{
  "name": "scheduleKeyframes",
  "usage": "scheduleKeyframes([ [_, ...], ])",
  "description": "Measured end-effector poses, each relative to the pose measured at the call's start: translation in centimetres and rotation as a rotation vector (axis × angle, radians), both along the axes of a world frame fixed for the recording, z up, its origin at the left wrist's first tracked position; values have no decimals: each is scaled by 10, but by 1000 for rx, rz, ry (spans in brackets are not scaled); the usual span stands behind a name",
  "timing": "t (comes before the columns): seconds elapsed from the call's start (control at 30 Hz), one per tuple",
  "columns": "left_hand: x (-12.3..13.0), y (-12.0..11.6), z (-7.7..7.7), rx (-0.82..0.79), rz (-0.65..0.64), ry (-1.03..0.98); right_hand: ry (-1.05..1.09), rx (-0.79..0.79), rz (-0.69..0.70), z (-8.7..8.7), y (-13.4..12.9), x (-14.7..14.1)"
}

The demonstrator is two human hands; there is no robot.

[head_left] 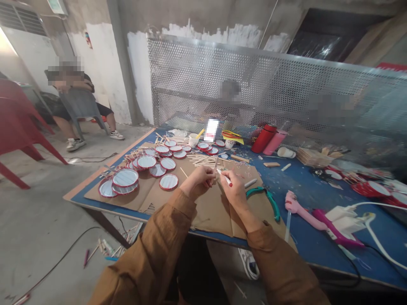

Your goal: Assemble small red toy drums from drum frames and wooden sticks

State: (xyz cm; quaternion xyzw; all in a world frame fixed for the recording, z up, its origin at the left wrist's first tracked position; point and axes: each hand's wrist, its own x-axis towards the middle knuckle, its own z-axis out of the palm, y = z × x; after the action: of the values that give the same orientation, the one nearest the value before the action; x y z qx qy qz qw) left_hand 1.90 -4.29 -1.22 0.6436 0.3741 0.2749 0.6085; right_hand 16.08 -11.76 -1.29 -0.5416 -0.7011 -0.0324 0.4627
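My left hand is closed with its fingertips pinching a small thin wooden stick that points upward. In my right hand is a white pen with a red end, its tip close to the stick. Both hands are above a sheet of brown cardboard. Just beyond them lies a pile of flat wooden sticks. To the left, several round white discs with red rims lie singly and stacked. A grey marker and teal-handled pliers are beside my right hand.
A pink glue gun and a white-and-purple power strip with cables lie at the right. Red and pink bottles, a paper cup and a lit phone stand before a perforated metal screen. A person sits at left.
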Motion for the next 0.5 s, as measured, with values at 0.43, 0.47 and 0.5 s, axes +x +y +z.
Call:
scheduleKeyframes([
  [0.43,1,-3,1,16,32,-20,9,-17,42,0,0,-1],
  [0.47,1,-3,1,16,32,-25,6,-24,40,0,0,-1],
  [0.5,0,-3,1,15,26,-27,8,-25,33,0,0,-1],
])
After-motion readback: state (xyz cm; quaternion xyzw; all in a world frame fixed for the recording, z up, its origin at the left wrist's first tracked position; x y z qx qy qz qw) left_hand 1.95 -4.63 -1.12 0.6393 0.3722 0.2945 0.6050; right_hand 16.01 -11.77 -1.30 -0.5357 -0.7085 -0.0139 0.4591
